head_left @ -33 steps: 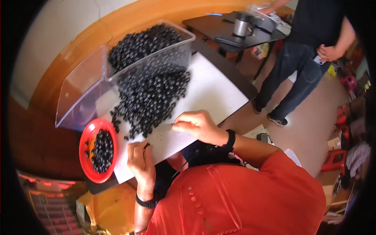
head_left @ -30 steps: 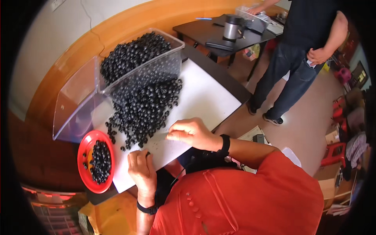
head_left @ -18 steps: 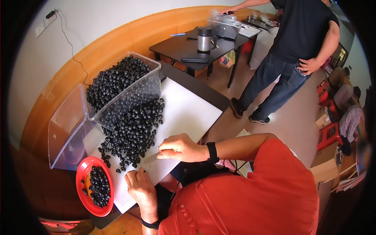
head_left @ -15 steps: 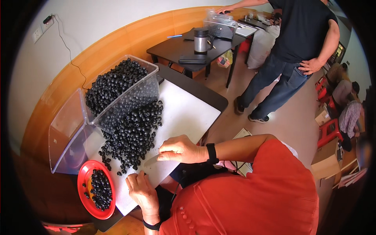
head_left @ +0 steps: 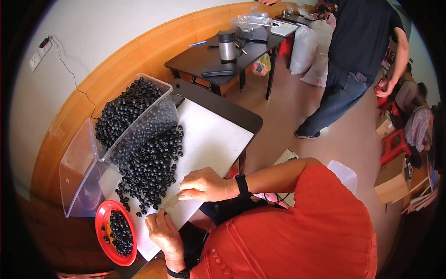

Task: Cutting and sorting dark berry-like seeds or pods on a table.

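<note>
My right hand (head_left: 203, 184) is closed around a small knife, whose thin blade (head_left: 172, 201) points down and left over the white board (head_left: 209, 132). Close to the blade tip, my left hand (head_left: 165, 235) pinches at the board's near edge; a small dark piece shows at its fingertips, mostly hidden. Just beyond both hands spreads a loose pile of small, round, black bead-like pieces (head_left: 151, 162). It spills from a tipped clear plastic bin (head_left: 163, 98) full of the same pieces. Left of my left hand, a red plate (head_left: 100, 239) holds more of them.
A clear plastic panel (head_left: 76, 179) stands beside the bin. Beyond is a dark table (head_left: 190, 60) with a steel mug (head_left: 227, 49) and a black case (head_left: 217, 70). A person in dark clothes (head_left: 355, 56) stands on the floor at the right. Cardboard boxes (head_left: 391, 183) and red stools (head_left: 395, 145) lie farther right.
The view has shifted slightly. Both my hands keep nearly the same pose, blade by the left fingertips. The standing person has lowered the hand from the hip and is stepping.
</note>
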`<act>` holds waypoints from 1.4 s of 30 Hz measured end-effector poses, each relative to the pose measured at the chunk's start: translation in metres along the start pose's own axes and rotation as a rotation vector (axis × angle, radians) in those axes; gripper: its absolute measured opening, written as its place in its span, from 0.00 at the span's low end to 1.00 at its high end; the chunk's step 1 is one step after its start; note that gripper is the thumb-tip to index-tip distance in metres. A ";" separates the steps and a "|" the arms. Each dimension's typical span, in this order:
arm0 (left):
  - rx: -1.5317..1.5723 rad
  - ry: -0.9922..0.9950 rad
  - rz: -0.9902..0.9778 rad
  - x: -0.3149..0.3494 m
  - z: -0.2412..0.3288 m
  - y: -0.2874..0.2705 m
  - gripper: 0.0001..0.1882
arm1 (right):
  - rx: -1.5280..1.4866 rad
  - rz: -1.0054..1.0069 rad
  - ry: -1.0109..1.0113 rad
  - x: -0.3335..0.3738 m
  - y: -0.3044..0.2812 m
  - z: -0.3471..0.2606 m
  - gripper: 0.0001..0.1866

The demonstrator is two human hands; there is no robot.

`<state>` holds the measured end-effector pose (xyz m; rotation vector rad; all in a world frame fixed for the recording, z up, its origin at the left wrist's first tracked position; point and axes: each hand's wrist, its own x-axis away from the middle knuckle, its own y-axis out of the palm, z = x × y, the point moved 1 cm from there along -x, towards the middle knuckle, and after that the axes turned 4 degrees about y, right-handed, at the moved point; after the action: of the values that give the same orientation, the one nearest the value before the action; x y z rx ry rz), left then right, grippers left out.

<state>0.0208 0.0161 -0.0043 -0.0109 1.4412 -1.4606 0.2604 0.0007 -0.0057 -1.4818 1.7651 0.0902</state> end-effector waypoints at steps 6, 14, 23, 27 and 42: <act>-0.116 0.058 -0.137 -0.013 0.008 -0.013 0.07 | 0.028 -0.008 -0.079 0.002 0.005 0.005 0.11; 0.020 0.057 -0.133 -0.019 0.004 -0.010 0.04 | -0.054 0.038 -0.023 -0.003 -0.005 0.001 0.11; 1.481 -0.671 0.158 -0.003 -0.002 -0.003 0.12 | -0.297 -0.137 0.295 -0.012 0.001 -0.022 0.13; 1.545 -0.638 0.144 0.001 -0.002 0.001 0.12 | -0.182 -0.117 0.258 -0.009 0.010 -0.023 0.13; 1.499 -0.553 0.135 -0.006 0.004 0.001 0.16 | -0.177 -0.092 0.254 -0.010 0.012 -0.020 0.11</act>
<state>0.0271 0.0174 -0.0003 0.5459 -0.2829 -1.8806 0.2400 0.0021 0.0087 -1.7644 1.9260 0.0107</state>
